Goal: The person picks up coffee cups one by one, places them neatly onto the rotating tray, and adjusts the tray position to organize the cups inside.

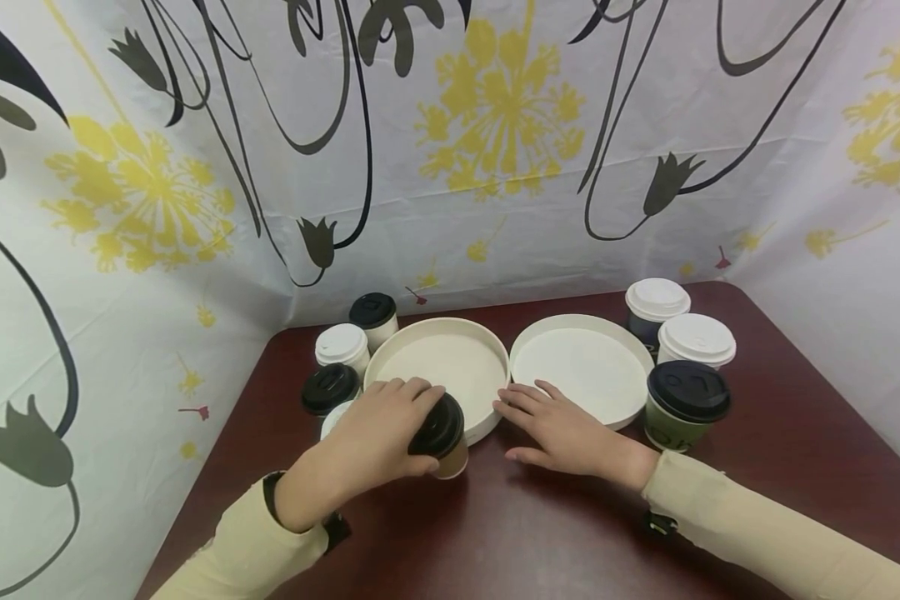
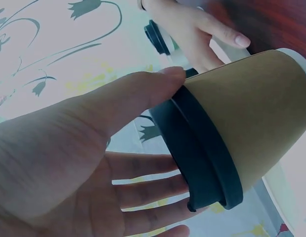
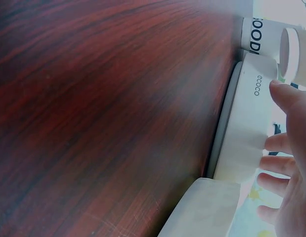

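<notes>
My left hand (image 1: 371,437) grips a brown cup (image 1: 453,463) by its black lid, at the front of the left round tray (image 1: 487,426). In the left wrist view, the thumb and fingers of that hand (image 2: 68,158) are around the lid (image 2: 204,148), and the cup's brown body (image 2: 251,108) is tilted. The right wrist view shows the cup's base (image 3: 291,54) raised off the table. My right hand (image 1: 570,433) holds nothing; its fingers are extended near where the two trays meet, close to the right tray's rim (image 1: 622,421).
Left of the trays stand several cups, including a black-lidded one (image 1: 332,387) and a white-lidded one (image 1: 342,344). On the right are two white-lidded cups (image 1: 696,338) and a green black-lidded cup (image 1: 675,427). A patterned cloth (image 1: 450,250) hangs behind the table (image 1: 495,533).
</notes>
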The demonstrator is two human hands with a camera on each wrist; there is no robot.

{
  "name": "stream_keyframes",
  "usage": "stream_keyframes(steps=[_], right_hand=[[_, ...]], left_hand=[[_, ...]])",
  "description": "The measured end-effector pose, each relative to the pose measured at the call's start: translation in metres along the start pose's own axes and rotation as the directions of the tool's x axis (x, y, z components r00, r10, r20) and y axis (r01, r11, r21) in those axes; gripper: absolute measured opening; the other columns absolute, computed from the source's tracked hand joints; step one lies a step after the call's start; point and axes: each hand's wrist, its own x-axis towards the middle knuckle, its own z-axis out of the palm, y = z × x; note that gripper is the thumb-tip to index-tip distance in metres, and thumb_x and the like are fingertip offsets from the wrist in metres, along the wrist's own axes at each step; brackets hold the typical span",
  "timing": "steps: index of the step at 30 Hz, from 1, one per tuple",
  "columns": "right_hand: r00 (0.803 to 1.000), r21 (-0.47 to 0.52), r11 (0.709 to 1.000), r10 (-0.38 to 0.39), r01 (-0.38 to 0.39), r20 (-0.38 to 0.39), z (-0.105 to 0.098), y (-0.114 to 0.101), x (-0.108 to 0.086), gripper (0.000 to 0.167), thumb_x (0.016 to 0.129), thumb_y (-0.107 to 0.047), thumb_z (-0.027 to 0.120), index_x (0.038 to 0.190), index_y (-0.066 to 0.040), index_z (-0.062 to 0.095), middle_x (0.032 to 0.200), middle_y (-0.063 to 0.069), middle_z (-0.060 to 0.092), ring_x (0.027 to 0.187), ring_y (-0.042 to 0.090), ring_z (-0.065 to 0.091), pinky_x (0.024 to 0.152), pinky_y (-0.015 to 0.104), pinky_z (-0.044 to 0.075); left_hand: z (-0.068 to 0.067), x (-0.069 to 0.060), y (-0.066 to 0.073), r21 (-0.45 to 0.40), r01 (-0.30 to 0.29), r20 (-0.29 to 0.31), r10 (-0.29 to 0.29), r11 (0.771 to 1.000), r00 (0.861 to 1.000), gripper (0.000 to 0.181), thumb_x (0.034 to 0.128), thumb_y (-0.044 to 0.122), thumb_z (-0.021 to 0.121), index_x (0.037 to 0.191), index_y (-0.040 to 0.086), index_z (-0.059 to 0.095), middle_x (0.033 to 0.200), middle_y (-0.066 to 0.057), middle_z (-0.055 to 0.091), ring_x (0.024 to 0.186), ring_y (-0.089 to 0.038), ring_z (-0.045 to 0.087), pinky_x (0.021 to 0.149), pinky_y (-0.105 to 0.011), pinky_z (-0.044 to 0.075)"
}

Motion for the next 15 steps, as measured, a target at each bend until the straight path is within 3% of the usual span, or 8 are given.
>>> stream_keyframes(steps=[7, 15], right_hand=[[1.0, -0.008, 1.0, -0.01, 0.01, -0.006, 0.001, -0.001, -0.001, 0.068, 0.092, -0.052, 0.061, 0.145, -0.01, 0.049, 0.148, 0.012, 0.052, 0.14, 0.03, 0.046, 0.111, 0.057, 0.037], [1.0, -0.006, 1.0, -0.01, 0.01, -0.007, 0.0, -0.002, 0.0, 0.067, 0.092, -0.05, 0.062, 0.144, -0.009, 0.05, 0.147, 0.012, 0.052, 0.139, 0.03, 0.047, 0.111, 0.056, 0.037]], left_hand=[[-0.001, 0.007, -0.013, -0.056, 0.024, 0.008, -0.024, 0.998, 1.0, 0.081, 0.0761, 0.05, 0.081, 0.139, 0.006, 0.054, 0.134, -0.011, 0.061, 0.119, -0.03, 0.06, 0.102, -0.047, 0.048], [0.003, 0.019, -0.026, -0.048, 0.046, -0.005, -0.046, 0.998, 0.999, 0.079, 0.0769, 0.05, 0.08, 0.138, 0.007, 0.055, 0.133, -0.012, 0.061, 0.12, -0.031, 0.059, 0.101, -0.048, 0.048]])
